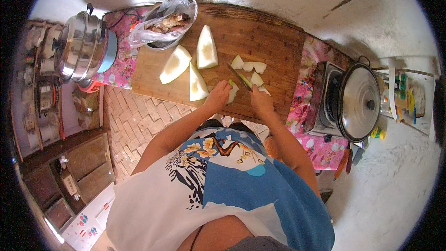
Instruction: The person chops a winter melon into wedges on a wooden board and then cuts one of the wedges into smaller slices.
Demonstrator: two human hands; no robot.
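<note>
My left hand holds down a piece of pale, green-skinned melon, likely winter melon, at the near edge of a wooden cutting board. In my right hand is a kitchen knife, its blade pointing away from me and to the left, just right of that piece. Several cut chunks lie beyond and beside the knife. Left of my hands rest three large wedges: one upright-looking, one slanting and one near my left wrist.
A bowl lined with a plastic bag holds brownish food at the board's back left. To the left stands a steel steamer pot. On the right, a lidded wok sits on a gas stove over a floral tablecloth.
</note>
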